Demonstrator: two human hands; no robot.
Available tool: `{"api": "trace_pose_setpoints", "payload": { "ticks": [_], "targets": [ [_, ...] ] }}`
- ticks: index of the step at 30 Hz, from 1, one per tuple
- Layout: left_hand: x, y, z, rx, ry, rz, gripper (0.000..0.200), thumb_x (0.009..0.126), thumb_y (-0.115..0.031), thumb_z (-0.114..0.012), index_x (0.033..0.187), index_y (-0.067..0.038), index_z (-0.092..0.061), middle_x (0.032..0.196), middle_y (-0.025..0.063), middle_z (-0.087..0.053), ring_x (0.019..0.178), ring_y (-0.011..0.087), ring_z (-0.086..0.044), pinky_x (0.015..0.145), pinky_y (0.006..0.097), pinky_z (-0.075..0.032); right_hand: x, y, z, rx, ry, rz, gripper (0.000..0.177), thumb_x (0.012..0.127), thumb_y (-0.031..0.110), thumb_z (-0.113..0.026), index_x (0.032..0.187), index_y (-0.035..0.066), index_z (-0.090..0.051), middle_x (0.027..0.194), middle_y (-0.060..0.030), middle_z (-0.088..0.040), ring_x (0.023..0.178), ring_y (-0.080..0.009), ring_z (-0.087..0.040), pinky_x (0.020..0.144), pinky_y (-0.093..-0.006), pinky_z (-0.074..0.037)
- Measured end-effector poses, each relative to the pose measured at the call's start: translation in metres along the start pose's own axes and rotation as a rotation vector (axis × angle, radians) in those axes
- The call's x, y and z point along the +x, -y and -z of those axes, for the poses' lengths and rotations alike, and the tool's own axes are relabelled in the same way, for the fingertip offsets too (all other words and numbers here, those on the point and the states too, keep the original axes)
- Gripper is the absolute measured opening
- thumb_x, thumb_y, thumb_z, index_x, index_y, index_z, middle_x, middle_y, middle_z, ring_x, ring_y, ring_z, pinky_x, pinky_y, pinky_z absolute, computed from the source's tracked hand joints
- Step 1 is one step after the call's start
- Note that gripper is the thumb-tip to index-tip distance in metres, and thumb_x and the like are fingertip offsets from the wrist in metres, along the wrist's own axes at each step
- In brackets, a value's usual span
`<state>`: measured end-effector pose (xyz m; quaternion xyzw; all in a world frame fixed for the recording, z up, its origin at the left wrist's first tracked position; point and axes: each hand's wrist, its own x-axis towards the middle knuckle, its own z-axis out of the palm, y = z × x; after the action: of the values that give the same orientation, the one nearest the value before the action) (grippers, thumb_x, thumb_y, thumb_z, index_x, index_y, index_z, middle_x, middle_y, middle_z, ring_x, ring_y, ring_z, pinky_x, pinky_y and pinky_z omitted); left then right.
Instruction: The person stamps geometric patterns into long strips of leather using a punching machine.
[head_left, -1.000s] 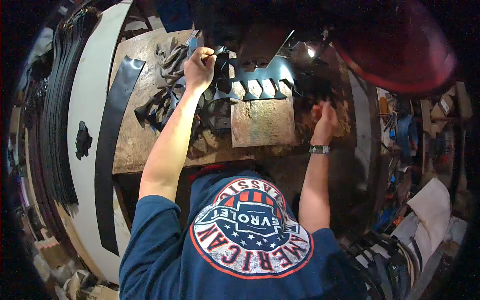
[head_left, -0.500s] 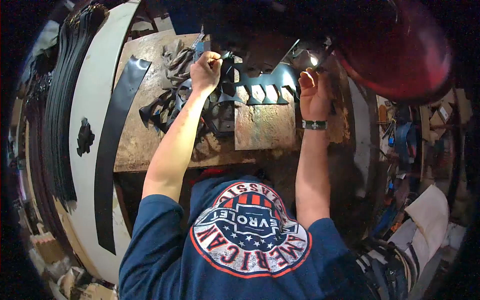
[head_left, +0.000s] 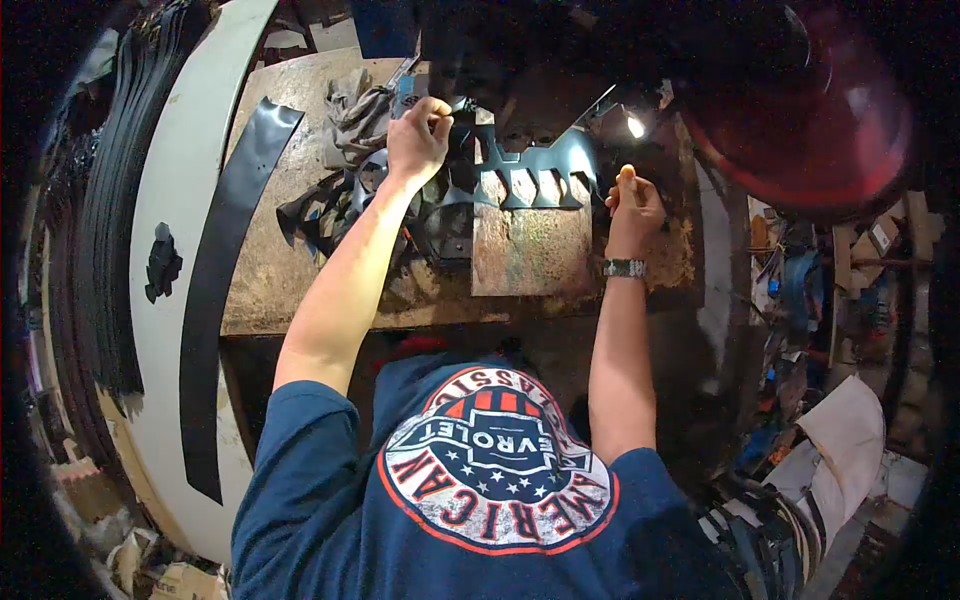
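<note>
Closed in a pinch, my left hand (head_left: 418, 142) is at the dark machine's left side, beside a pile of dark cut scraps (head_left: 335, 210). Whatever its fingers hold is hidden. A dark, shiny sheet (head_left: 548, 160) with a row of cut-out shapes along its near edge lies under the machine, over the top of a worn board (head_left: 530, 250). My right hand (head_left: 636, 208), wearing a wristband, is just right of the sheet. Its thumb and fingers are drawn together, and I cannot make out anything between them.
A lit lamp (head_left: 635, 127) shines onto the sheet. A large red rounded part (head_left: 800, 150) overhangs the upper right. A long black strip (head_left: 235, 250) lies at the left, and a crumpled grey cloth (head_left: 357, 120) sits on the wooden bench (head_left: 280, 290). Dark strips (head_left: 110, 220) hang far left.
My right hand has come down toward me, and its raised, loosely curled fingers have closed together. My left hand has shifted slightly up. More of the sheet's far edge shows now.
</note>
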<state>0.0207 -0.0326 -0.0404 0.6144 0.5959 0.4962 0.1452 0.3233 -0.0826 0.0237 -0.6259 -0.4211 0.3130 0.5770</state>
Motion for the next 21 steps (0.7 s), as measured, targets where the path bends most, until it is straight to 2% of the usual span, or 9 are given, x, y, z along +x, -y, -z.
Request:
{"api": "trace_pose_setpoints", "payload": {
  "ticks": [2,3,5,9,10,13,15,17,21],
  "targets": [
    [-0.006,-0.007,0.005,0.043,0.031,0.060,0.014,0.087,-0.016,-0.068,0.099,-0.011,-0.063,0.085,0.0164,-0.069,0.080,0.0355,-0.067,0.071,0.0453,-0.051,-0.002,-0.005,0.004,-0.095,-0.009,0.124,0.021,0.092,0.023,-0.070,0.089,0.003,-0.064,0.073,-0.0004,-0.063,0.060,-0.0075,-0.056,0.055,-0.0240,-0.047],
    [-0.012,-0.013,0.016,0.116,0.084,0.032,0.014,0.087,-0.014,-0.067,0.099,-0.009,-0.063,0.086,0.0192,-0.068,0.082,0.0397,-0.065,0.071,0.0447,-0.051,-0.003,-0.005,0.005,-0.141,-0.017,0.186,0.020,0.093,0.022,-0.070,0.091,0.003,-0.065,0.076,-0.0005,-0.064,0.063,-0.0076,-0.057,0.058,-0.0247,-0.048],
    [-0.032,-0.036,0.039,-0.021,0.128,0.101,0.013,0.086,-0.012,-0.066,0.096,-0.007,-0.062,0.083,0.0181,-0.067,0.080,0.0374,-0.066,0.070,0.0426,-0.050,-0.015,0.009,0.008,-0.278,-0.012,0.149,0.025,0.093,0.026,-0.069,0.097,0.001,-0.066,0.085,-0.0042,-0.066,0.072,-0.0120,-0.060,0.065,-0.0285,-0.050],
    [-0.067,-0.060,0.092,-0.018,0.680,0.319,0.013,0.081,-0.009,-0.066,0.092,-0.006,-0.060,0.076,0.0130,-0.065,0.070,0.0284,-0.065,0.065,0.0368,-0.050,-0.004,-0.030,0.024,-0.633,-0.080,0.194,0.044,0.090,0.038,-0.070,0.109,-0.001,-0.065,0.105,-0.0141,-0.067,0.093,-0.0247,-0.064,0.082,-0.0373,-0.051],
    [-0.074,-0.058,0.091,-0.033,0.638,0.324,0.018,0.080,-0.013,-0.070,0.093,-0.007,-0.060,0.081,0.0112,-0.065,0.076,0.0288,-0.063,0.069,0.0364,-0.050,-0.006,-0.031,0.024,-0.755,-0.099,0.175,0.060,0.086,0.047,-0.071,0.117,-0.004,-0.062,0.116,-0.0212,-0.065,0.107,-0.0336,-0.061,0.092,-0.0421,-0.048],
    [-0.059,-0.063,0.071,0.111,0.306,0.059,0.027,0.077,-0.020,-0.077,0.094,-0.006,-0.062,0.087,0.0075,-0.062,0.086,0.0245,-0.059,0.079,0.0357,-0.048,-0.010,-0.071,0.024,-0.771,-0.136,0.143,0.068,0.084,0.049,-0.072,0.118,-0.008,-0.059,0.118,-0.0239,-0.064,0.108,-0.0346,-0.061,0.094,-0.0428,-0.047],
    [-0.042,-0.060,0.046,0.157,0.099,-0.221,0.041,0.074,-0.030,-0.080,0.106,-0.010,-0.064,0.109,0.0128,-0.062,0.109,0.0342,-0.052,0.094,0.0421,-0.043,-0.025,-0.039,0.020,-0.599,0.002,-0.073,0.076,0.082,0.053,-0.073,0.120,-0.011,-0.057,0.118,-0.0252,-0.064,0.108,-0.0339,-0.061,0.095,-0.0408,-0.047],
    [-0.034,-0.037,0.006,0.197,0.177,-0.238,0.069,0.069,-0.047,-0.081,0.125,-0.016,-0.057,0.134,0.0159,-0.051,0.129,0.0374,-0.040,0.105,0.0516,-0.034,-0.027,-0.030,0.019,-0.634,0.022,-0.249,0.079,0.081,0.054,-0.073,0.121,-0.012,-0.056,0.117,-0.0246,-0.064,0.108,-0.0329,-0.061,0.095,-0.0392,-0.046],
    [-0.020,-0.039,-0.035,0.317,0.105,-0.197,0.058,0.068,-0.041,-0.078,0.117,-0.016,-0.061,0.133,0.0154,-0.050,0.130,0.0420,-0.038,0.104,0.0541,-0.033,-0.020,-0.049,0.031,-0.413,0.049,-0.405,0.080,0.078,0.057,-0.075,0.114,-0.014,-0.060,0.112,-0.0206,-0.065,0.106,-0.0280,-0.059,0.094,-0.0389,-0.044]
  ]
}}
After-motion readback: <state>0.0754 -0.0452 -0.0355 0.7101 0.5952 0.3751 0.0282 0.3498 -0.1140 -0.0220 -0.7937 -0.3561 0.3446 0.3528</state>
